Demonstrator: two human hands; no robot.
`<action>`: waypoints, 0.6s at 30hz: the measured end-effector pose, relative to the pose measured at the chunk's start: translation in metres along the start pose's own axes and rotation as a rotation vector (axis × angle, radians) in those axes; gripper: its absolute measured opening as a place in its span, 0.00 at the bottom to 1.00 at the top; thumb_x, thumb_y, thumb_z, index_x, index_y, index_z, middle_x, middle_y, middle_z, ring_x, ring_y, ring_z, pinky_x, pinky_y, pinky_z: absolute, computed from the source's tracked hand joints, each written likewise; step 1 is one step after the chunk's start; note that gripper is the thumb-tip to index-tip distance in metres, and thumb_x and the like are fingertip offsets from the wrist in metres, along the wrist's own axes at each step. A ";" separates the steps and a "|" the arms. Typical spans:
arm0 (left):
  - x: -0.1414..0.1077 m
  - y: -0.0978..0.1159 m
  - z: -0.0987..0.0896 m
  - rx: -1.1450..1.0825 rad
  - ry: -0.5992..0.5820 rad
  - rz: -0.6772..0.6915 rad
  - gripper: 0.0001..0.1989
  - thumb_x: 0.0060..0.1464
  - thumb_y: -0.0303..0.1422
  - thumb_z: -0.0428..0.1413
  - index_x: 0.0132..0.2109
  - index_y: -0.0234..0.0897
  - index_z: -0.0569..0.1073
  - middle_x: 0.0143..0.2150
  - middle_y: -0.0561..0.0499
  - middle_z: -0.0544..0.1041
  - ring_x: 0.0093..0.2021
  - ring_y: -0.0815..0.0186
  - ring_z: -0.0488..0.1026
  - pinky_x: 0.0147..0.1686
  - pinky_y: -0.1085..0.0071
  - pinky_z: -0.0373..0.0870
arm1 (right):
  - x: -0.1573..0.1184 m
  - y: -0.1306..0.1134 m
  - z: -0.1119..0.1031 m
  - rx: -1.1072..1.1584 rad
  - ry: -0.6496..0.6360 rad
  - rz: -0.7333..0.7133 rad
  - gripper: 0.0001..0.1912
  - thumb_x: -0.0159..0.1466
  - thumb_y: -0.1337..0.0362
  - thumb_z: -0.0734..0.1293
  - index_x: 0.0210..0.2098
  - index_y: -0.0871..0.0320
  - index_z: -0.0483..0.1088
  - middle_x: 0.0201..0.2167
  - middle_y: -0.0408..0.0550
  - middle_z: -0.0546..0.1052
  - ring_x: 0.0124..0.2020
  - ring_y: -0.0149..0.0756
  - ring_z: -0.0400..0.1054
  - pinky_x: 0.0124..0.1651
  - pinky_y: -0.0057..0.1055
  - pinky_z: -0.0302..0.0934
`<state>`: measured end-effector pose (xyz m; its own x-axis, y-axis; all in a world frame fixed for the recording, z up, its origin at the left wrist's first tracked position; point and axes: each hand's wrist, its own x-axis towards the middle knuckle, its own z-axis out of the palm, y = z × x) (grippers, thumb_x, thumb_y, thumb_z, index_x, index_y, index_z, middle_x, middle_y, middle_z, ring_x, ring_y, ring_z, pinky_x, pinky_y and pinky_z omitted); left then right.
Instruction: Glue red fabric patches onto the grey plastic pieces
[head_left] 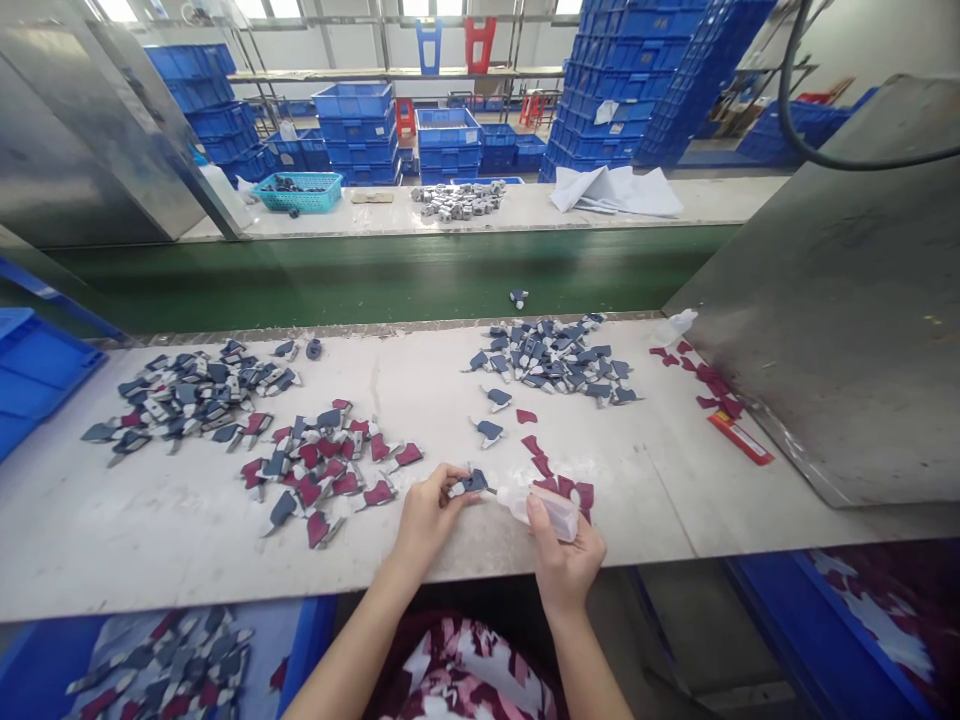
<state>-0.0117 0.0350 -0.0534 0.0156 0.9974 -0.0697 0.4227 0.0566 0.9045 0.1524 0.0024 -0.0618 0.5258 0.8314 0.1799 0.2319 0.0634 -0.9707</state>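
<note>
My left hand (429,512) pinches a small dark blue and grey plastic part (471,482) just above the table. In my right hand (564,560) is a clear squeeze bottle (551,512), tilted so that its thin nozzle points left at the part; whether the tip touches it I cannot tell. Loose maroon pieces (541,463) lie just beyond the bottle. To the left of my left hand spreads a pile of parts with maroon faces (330,460). Farther ahead on the right sits a heap of blue-grey parts (555,355).
Another blue-grey pile (202,390) occupies the table's left side. More maroon pieces (712,380) and a red-and-yellow packet (739,438) lie near the metal panel (840,300) at right. A green conveyor belt (390,275) runs across behind. Blue bins (315,640) stand below the front edge.
</note>
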 end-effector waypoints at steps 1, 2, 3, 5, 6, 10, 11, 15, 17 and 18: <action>0.000 0.000 0.000 -0.006 -0.002 -0.002 0.07 0.51 0.34 0.62 0.38 0.40 0.74 0.28 0.54 0.79 0.24 0.66 0.71 0.27 0.72 0.66 | 0.000 0.000 0.001 0.004 -0.014 -0.003 0.22 0.58 0.47 0.72 0.30 0.63 0.79 0.23 0.51 0.80 0.23 0.40 0.74 0.25 0.30 0.69; 0.000 0.001 0.000 -0.011 -0.003 -0.006 0.07 0.51 0.33 0.63 0.38 0.40 0.74 0.28 0.54 0.79 0.24 0.66 0.71 0.27 0.72 0.66 | -0.001 0.000 0.003 0.011 -0.026 -0.005 0.22 0.58 0.47 0.72 0.31 0.63 0.79 0.24 0.51 0.80 0.23 0.40 0.74 0.25 0.30 0.69; 0.000 0.001 0.000 -0.016 -0.003 -0.010 0.07 0.50 0.33 0.63 0.38 0.40 0.74 0.28 0.55 0.79 0.23 0.66 0.71 0.27 0.72 0.65 | -0.001 0.000 0.004 0.020 -0.034 -0.005 0.21 0.58 0.48 0.72 0.31 0.63 0.79 0.25 0.51 0.80 0.24 0.40 0.75 0.25 0.30 0.70; 0.000 0.002 0.000 -0.026 -0.005 -0.015 0.07 0.50 0.31 0.63 0.38 0.40 0.74 0.27 0.55 0.79 0.23 0.66 0.70 0.27 0.72 0.65 | -0.002 0.000 0.007 0.040 -0.048 -0.004 0.21 0.58 0.49 0.73 0.32 0.63 0.80 0.26 0.52 0.81 0.25 0.41 0.75 0.26 0.30 0.70; -0.001 0.002 0.000 -0.030 -0.005 -0.014 0.07 0.50 0.31 0.63 0.38 0.40 0.74 0.27 0.56 0.79 0.23 0.66 0.71 0.27 0.72 0.66 | -0.002 0.000 0.008 0.045 -0.053 -0.002 0.20 0.58 0.49 0.73 0.32 0.63 0.80 0.26 0.52 0.81 0.25 0.41 0.76 0.26 0.30 0.71; -0.001 0.003 -0.001 -0.041 -0.013 -0.009 0.07 0.50 0.30 0.63 0.37 0.40 0.74 0.28 0.55 0.79 0.25 0.66 0.72 0.28 0.72 0.67 | -0.001 -0.001 0.011 0.046 -0.061 0.001 0.21 0.57 0.48 0.73 0.31 0.63 0.80 0.26 0.53 0.81 0.25 0.42 0.76 0.27 0.31 0.71; -0.001 0.003 -0.001 -0.042 -0.014 -0.011 0.07 0.50 0.30 0.63 0.37 0.40 0.74 0.28 0.55 0.79 0.25 0.66 0.72 0.28 0.72 0.67 | -0.001 -0.001 0.011 0.048 -0.061 0.002 0.21 0.57 0.48 0.73 0.31 0.63 0.80 0.26 0.53 0.81 0.25 0.42 0.76 0.27 0.31 0.71; -0.001 0.004 -0.001 -0.048 -0.012 -0.011 0.08 0.50 0.30 0.64 0.37 0.39 0.74 0.28 0.55 0.79 0.24 0.66 0.72 0.28 0.72 0.67 | 0.000 -0.001 0.011 0.054 -0.078 0.013 0.21 0.58 0.49 0.72 0.31 0.63 0.79 0.25 0.52 0.81 0.24 0.41 0.75 0.25 0.31 0.70; -0.001 0.004 -0.001 -0.045 -0.011 -0.005 0.07 0.50 0.31 0.64 0.38 0.39 0.74 0.28 0.55 0.79 0.25 0.66 0.72 0.28 0.72 0.67 | 0.000 -0.002 0.010 0.048 -0.086 0.012 0.20 0.58 0.49 0.72 0.30 0.63 0.79 0.24 0.51 0.80 0.23 0.40 0.74 0.25 0.31 0.69; -0.001 0.004 -0.001 -0.044 -0.013 -0.002 0.07 0.50 0.31 0.63 0.38 0.39 0.74 0.28 0.55 0.79 0.25 0.66 0.72 0.29 0.72 0.67 | 0.001 -0.002 0.009 0.043 -0.086 0.011 0.20 0.58 0.49 0.72 0.30 0.63 0.79 0.23 0.50 0.79 0.23 0.40 0.73 0.24 0.31 0.68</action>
<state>-0.0110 0.0344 -0.0495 0.0262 0.9967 -0.0768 0.3823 0.0610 0.9220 0.1452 0.0079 -0.0613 0.4550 0.8766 0.1569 0.1899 0.0766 -0.9788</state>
